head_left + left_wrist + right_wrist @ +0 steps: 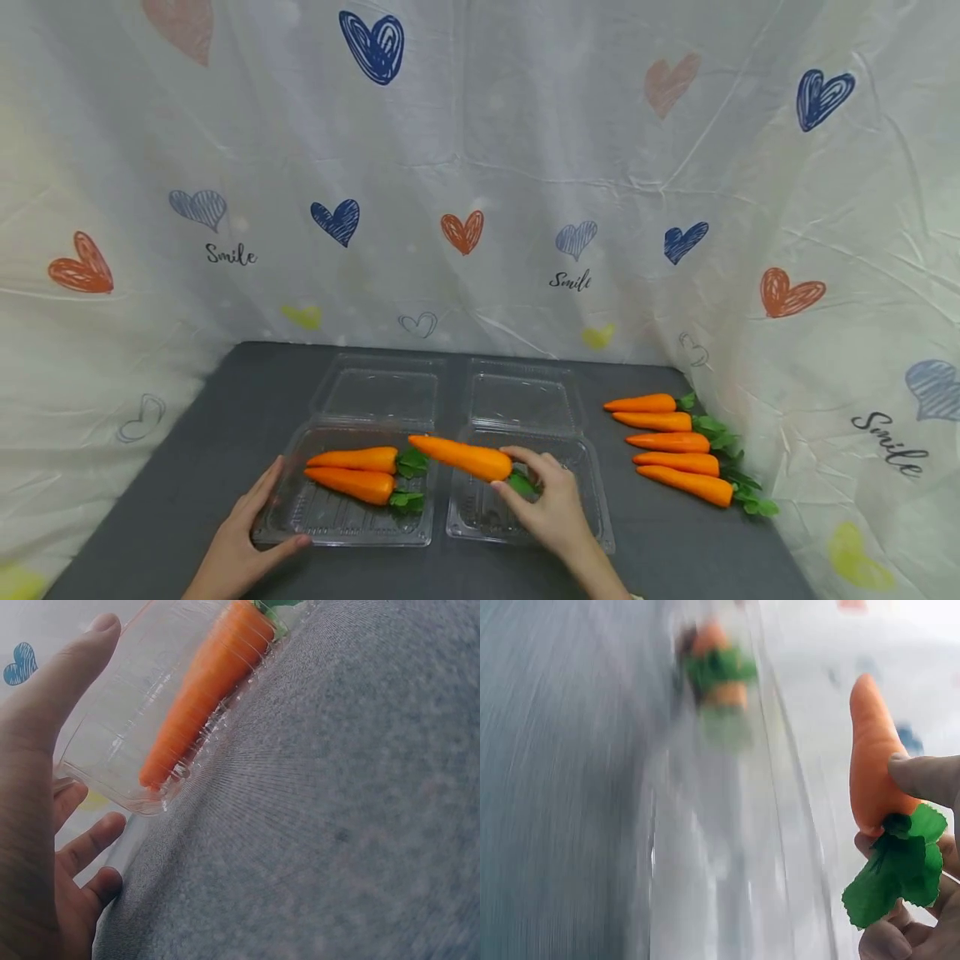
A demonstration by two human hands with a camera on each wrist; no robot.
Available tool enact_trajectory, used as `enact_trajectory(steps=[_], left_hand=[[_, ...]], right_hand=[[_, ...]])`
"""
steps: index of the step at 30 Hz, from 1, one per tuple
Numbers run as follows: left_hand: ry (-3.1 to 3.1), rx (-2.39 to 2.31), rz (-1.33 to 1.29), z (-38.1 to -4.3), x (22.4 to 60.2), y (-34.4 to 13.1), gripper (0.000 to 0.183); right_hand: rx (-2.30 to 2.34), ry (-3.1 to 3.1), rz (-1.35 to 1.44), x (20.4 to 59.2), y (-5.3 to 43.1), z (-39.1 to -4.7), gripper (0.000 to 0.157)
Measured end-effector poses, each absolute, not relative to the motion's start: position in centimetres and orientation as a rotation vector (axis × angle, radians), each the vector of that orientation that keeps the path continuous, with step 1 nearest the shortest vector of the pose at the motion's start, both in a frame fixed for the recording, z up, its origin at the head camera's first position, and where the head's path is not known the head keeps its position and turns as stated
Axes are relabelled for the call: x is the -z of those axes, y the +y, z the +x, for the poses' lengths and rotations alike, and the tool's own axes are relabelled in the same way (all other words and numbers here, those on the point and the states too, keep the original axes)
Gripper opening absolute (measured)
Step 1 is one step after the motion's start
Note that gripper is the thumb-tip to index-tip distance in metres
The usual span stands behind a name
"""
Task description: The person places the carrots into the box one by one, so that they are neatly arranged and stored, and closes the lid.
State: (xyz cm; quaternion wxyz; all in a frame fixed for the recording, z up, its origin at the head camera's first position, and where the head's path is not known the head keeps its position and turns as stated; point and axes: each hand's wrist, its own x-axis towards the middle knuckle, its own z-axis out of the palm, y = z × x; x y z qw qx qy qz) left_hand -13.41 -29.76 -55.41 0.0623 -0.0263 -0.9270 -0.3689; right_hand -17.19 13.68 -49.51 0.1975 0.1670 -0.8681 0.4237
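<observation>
In the head view my right hand (551,504) pinches an orange carrot (465,458) near its leafy end, held above the gap between two clear plastic clamshell boxes. The carrot's tip points left. The right wrist view shows the thumb and fingers of that hand around the carrot (874,765), by its green leaves (900,870). My left hand (243,529) rests spread at the near left corner of the left box (337,536), thumb in front and fingers along the side. Two carrots (352,483) lie side by side in this box, leaves to the right.
The right box (468,527) stands beside the left one, under my right hand. Both lids (382,392) lie folded back. Several carrots (671,442) lie in a row on the grey table at the right. A heart-patterned curtain (510,192) surrounds the table.
</observation>
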Motion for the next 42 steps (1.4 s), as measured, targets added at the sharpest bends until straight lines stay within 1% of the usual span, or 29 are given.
enact_trajectory(steps=[4,7,12,19,26,34,42], left_hand=[[-2.793,1.078,-0.088,-13.5,55.3,-29.6,0.116],[-2.776,1.064,-0.102,-13.6,55.3,-29.5,0.117],[-2.784,1.095,-0.099,-13.4,55.5,-29.3,0.116],[-2.790,1.065,-0.089,-13.6,55.4,-29.6,0.117],[-2.803,1.062,-0.081,-13.6,55.4,-29.8,0.117],[-2.832,1.212,-0.073,-13.4,55.1,-29.6,0.117],[-2.847,1.271,-0.044,-13.6,55.1,-29.7,0.118]], right_hand=[[-1.214,-2.426,0.613,49.4,9.6,-17.3,0.038],[-1.265,-2.447,0.665,49.4,7.3,-17.5,0.035],[-1.347,-2.550,0.668,50.0,4.2,-17.5,0.033],[-1.268,-2.681,0.620,50.4,0.7,-17.8,0.037],[-1.099,-2.757,0.604,50.5,-0.7,-17.9,0.039],[-0.758,-2.806,0.768,50.5,-0.7,-17.6,0.036],[-0.620,-2.856,0.772,50.2,-1.1,-17.8,0.039]])
